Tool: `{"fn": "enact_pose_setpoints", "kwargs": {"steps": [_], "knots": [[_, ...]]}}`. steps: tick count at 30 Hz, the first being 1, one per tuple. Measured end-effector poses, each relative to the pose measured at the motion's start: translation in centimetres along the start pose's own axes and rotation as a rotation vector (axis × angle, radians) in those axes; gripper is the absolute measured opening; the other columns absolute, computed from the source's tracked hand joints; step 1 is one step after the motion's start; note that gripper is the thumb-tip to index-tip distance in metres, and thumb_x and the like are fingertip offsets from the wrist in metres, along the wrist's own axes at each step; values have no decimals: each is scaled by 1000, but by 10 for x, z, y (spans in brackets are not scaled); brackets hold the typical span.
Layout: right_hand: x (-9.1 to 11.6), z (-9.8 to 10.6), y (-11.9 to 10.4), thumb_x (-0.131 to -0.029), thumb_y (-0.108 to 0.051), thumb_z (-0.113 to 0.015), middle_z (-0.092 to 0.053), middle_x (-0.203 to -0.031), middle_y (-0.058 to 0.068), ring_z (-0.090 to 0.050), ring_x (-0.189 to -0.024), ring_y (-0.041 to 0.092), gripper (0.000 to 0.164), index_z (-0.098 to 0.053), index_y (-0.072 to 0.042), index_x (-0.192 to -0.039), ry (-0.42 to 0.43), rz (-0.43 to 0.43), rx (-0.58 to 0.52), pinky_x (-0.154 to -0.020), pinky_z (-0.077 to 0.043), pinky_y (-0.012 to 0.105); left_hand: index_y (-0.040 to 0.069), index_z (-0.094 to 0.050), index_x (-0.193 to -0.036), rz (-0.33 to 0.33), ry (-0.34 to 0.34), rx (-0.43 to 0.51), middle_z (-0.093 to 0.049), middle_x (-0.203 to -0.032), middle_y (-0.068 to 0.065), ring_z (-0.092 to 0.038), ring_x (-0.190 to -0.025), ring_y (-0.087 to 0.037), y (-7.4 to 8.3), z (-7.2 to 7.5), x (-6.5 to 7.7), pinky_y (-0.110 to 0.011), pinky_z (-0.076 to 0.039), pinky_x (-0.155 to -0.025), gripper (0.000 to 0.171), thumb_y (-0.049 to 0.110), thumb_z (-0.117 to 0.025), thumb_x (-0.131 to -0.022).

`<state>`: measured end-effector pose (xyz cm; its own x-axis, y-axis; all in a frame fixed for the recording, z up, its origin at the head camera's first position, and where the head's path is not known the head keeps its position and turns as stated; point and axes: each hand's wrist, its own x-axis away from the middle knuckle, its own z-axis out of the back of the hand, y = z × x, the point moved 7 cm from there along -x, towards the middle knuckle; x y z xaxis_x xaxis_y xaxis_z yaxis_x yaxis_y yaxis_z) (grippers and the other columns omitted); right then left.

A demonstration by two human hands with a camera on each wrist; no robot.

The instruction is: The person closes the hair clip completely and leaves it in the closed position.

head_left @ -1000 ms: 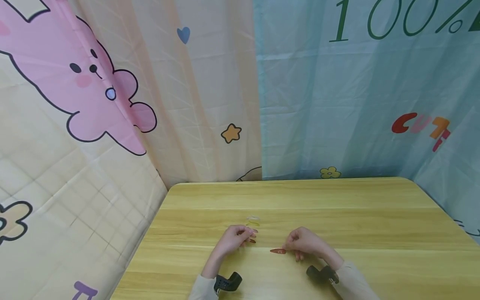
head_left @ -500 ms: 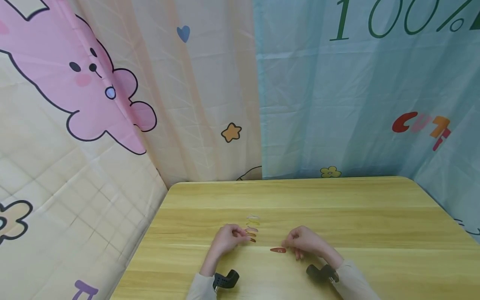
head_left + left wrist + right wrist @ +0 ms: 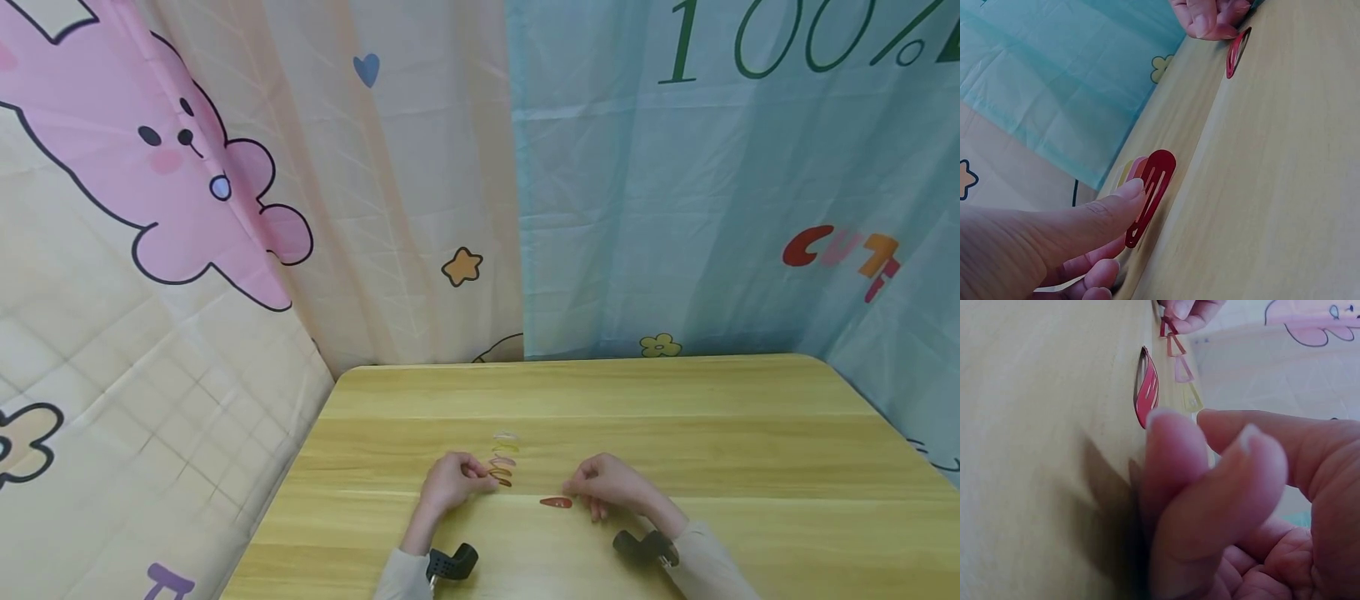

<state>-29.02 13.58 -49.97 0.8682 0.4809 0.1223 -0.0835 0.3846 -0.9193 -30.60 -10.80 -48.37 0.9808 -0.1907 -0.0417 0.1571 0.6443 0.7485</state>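
Observation:
Several snap hair clips stand on edge in a row on the wooden table. Nearest in that row is a dark red hair clip (image 3: pixel 1155 190), its slotted face showing in the left wrist view. My left hand (image 3: pixel 452 483) pinches its left end, the thumb lying across its face. Behind it come an orange clip (image 3: pixel 1175 345), a pink clip (image 3: pixel 1184 369) and a yellow clip (image 3: pixel 1192 397). Apart from the row, to the right, lies another red hair clip (image 3: pixel 556 502). Loosely curled, my right hand (image 3: pixel 606 482) has its fingertips beside that clip's right end; whether they touch is unclear.
The wooden table (image 3: pixel 675 400) reaches back to printed curtains (image 3: pixel 420 183) on the left and blue curtains (image 3: pixel 645 208) on the right. A black wrist camera (image 3: pixel 453 562) sits on the left wrist, another black wrist camera (image 3: pixel 641 548) on the right.
My left hand has drawn back left and slightly nearer, from over the row to the nearest clip's end, uncovering the pink and orange clips. The right hand has hardly moved.

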Motion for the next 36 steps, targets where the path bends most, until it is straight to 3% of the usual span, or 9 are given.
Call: {"fn": "enact_pose_setpoints", "kwargs": {"steps": [10,19,36], "knots": [[-1,3,3,-90,-22,-66,-53,-55,1,-49,-41,10,26,-63,0,-77,15,-11,-13,-43,-37,21,13,-64,-72,21,53,-83,-53,-63,5,-47,-55,-12,0,-2,1,-28,-36,-51,28,32,-85,-69],[1,4,-1,-91,-20,-64,-54,-56,2,-50,-42,10,26,-61,2,-77,10,15,-21,-42,-40,20,18,-63,-70,-9,95,-159,-51,-64,9,-44,-56,-10,2,-3,1,-28,-34,-53,28,35,-86,-66],[0,11,1,-91,-21,-64,-57,-61,6,-50,-44,10,27,-62,4,-81,46,9,-70,-43,-42,21,20,-62,-67,-29,103,-183,-50,-61,11,-44,-54,-8,3,-3,2,-27,-34,-51,27,36,-84,-69]]}}
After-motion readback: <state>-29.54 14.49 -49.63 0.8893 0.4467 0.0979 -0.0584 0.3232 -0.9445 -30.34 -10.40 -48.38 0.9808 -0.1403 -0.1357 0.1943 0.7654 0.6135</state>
